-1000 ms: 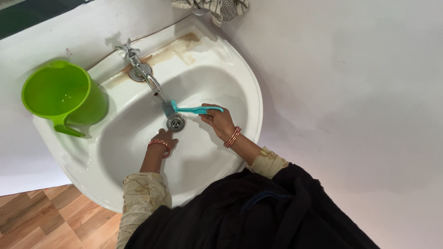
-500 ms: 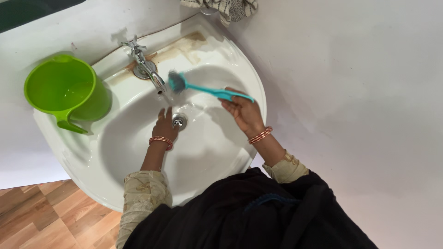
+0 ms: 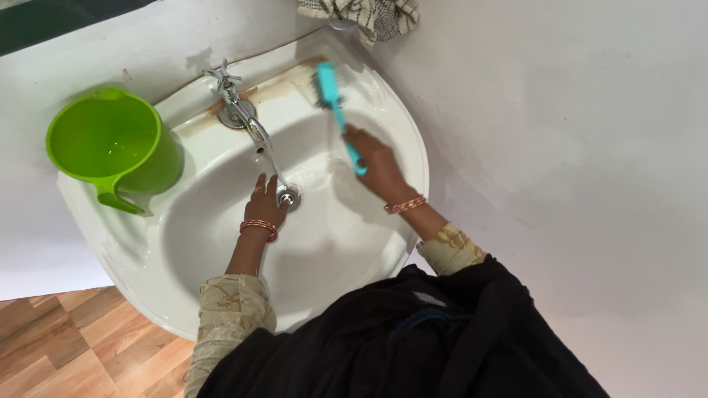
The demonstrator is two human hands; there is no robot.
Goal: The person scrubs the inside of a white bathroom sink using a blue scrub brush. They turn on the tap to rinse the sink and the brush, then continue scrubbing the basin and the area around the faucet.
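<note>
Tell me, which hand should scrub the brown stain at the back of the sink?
Probably the right hand: it holds the teal brush, whose bristles already rest by the brown stain. The left hand is empty, down by the drain.
</note>
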